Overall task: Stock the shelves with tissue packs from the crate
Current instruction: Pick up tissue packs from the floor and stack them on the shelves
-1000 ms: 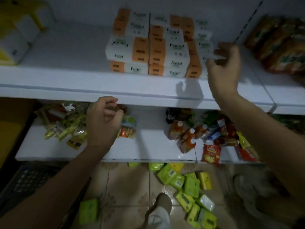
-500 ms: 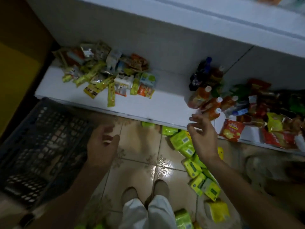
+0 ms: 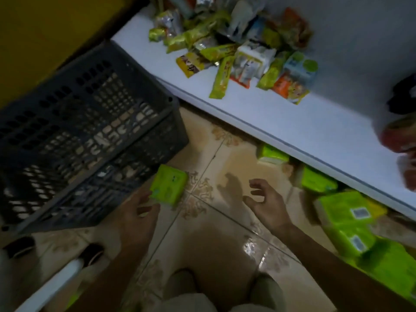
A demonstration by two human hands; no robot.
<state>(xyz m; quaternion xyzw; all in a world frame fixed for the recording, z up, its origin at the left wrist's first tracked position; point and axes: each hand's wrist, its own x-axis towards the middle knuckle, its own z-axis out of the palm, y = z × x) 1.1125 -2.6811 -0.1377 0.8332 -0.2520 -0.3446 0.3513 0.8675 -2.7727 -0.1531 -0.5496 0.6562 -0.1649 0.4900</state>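
- Two shoes point(image 3: 180, 280), pale and rounded at the toe, stood at the bottom of the view on the floor point(image 3: 225, 140), which was glossy beige tile with an ornate brown pattern at the joints.
- Left hand point(image 3: 137, 213): bare, fingers loosely spread and reaching forward, nothing in its grasp. The fingertips lay at the near edge of a tissue pack point(image 3: 170, 188). Whether they touched it could not be told through the blur.
- That tissue pack: a flat rectangular block in shiny lime-green film, lying on the tile just beside the crate's near corner.
- Right hand point(image 3: 268, 204): bare, fingers half-curled and apart, holding nothing. It hung above the tile well right of the pack, with its shadow on the floor beside it.
- Crate point(image 3: 90, 131): dark grey rigid plastic with slotted lattice walls and bottom, to the left. Pale floor showed through the slots.
- Green packs point(image 3: 344, 221): more lime-green film blocks, heaped on the floor at the right and along the foot of the shelf point(image 3: 292, 122).
- That shelf: a smooth white board.
- Snack packets point(image 3: 236, 48): crinkled foil sachets in green, yellow, white and orange, piled loose at the shelf's far end.
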